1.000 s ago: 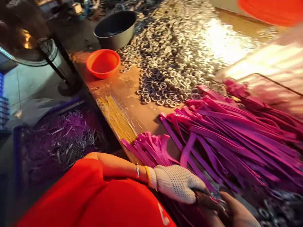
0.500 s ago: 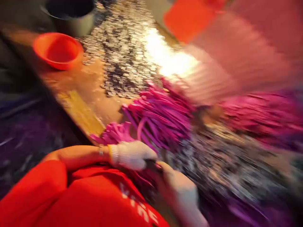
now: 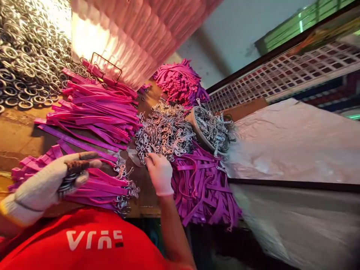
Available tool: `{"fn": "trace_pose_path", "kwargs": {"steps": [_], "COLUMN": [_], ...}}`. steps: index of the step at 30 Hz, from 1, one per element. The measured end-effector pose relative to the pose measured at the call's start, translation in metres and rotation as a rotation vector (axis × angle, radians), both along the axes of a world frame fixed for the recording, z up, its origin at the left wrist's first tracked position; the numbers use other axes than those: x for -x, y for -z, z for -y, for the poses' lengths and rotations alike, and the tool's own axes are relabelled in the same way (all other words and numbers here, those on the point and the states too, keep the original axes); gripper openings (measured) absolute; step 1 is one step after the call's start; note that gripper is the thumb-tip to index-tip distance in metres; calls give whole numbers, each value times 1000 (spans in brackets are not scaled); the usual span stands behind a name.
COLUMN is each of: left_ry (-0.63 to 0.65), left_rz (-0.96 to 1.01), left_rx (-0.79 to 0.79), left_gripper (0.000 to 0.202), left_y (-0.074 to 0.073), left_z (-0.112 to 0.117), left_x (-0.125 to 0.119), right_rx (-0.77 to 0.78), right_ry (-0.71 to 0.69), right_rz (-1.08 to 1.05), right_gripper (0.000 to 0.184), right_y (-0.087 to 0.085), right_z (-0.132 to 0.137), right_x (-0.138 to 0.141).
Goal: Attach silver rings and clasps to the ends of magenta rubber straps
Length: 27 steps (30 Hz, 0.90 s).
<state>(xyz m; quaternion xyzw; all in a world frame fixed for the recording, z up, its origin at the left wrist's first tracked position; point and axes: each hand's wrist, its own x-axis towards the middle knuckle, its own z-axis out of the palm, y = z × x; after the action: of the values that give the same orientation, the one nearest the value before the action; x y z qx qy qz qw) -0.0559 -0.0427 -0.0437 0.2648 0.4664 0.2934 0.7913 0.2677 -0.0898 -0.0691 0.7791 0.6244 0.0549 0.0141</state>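
My left hand (image 3: 39,185), in a white knit glove, is closed on a small stack of metal rings (image 3: 66,183) held between thumb and fingers. It rests over pink straps with metal clasps fitted (image 3: 112,187) at the table's near edge. My right hand (image 3: 159,170), in a thin pale glove, reaches forward to the near edge of a heap of loose metal clasps (image 3: 165,131). Its fingertips are bent and pinched onto a clasp there.
A wide heap of metal rings (image 3: 25,56) fills the top left. Loose pink straps (image 3: 95,108) lie mid-table, another bundle (image 3: 180,80) behind. A bowl of clasps (image 3: 209,131) tilts on the right, purple straps (image 3: 202,187) overhang the edge, and a plastic sheet (image 3: 292,142) lies beyond. Someone's pink striped sleeve (image 3: 135,30) is above.
The view has swung right, and the orange bowl has left it. My right hand left my left hand's side and went forward to the clasp heap. My left hand still holds rings.
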Motion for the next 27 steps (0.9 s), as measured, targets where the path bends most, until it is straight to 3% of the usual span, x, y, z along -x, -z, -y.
{"fn": "trace_pose_path", "kwargs": {"steps": [2, 5, 8, 13, 18, 23, 27], "left_ry": [66, 70, 77, 119, 112, 133, 137], "left_rz": [115, 282, 392, 435, 357, 292, 196], "left_rx": [136, 312, 335, 276, 195, 177, 165], "left_gripper": [45, 51, 51, 51, 44, 28, 27], "left_y": [5, 9, 11, 16, 11, 3, 10], "left_z": [-1, -3, -1, 9, 17, 27, 35], "left_x": [-21, -45, -58, -60, -55, -53, -50], "right_rx": [55, 87, 104, 38, -226, -129, -86], "right_ry": [93, 105, 90, 100, 78, -75, -151], "right_rz": [180, 223, 204, 137, -307, -989, -1093], "right_gripper": [21, 24, 29, 21, 28, 31, 26], "right_y": [11, 25, 28, 20, 11, -7, -19], "right_z": [-26, -48, -55, -54, -29, 12, 28], "right_x": [-8, -6, -4, -16, 4, 58, 84]}}
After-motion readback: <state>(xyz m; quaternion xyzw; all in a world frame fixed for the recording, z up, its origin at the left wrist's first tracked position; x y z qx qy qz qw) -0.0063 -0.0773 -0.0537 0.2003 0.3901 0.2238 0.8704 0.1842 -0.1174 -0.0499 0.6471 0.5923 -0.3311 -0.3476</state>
